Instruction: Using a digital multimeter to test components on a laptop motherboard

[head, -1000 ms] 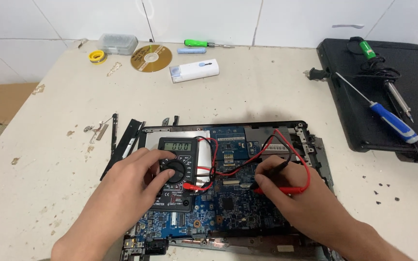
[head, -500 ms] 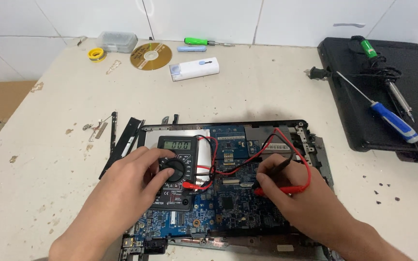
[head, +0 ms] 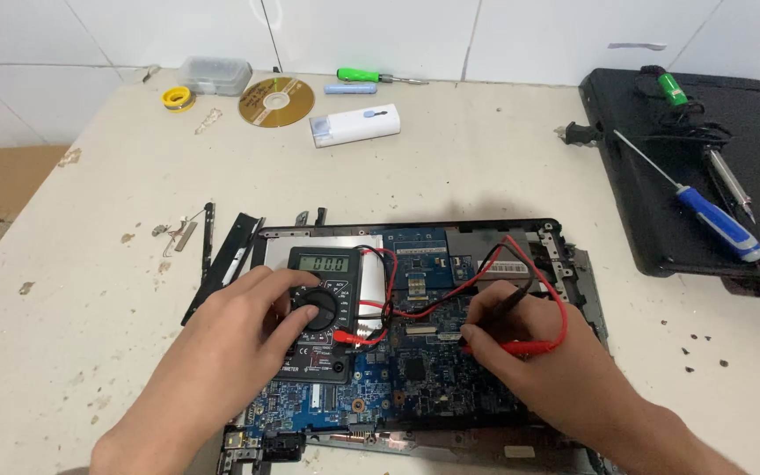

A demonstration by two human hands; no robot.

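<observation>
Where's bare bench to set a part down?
Free: the cream tabletop between the white rectangular box, the black laptop lid and the opened laptop chassis. Also its left side. Crowded: the blue motherboard.

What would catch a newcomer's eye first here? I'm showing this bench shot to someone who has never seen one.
First, the opened laptop with its blue circuit board bared, at the near middle of the table. On it lies a black multimeter: the left hand is on its dial, while the right hand holds the red and black probes to the board. A gold disc lies at the far edge.
</observation>
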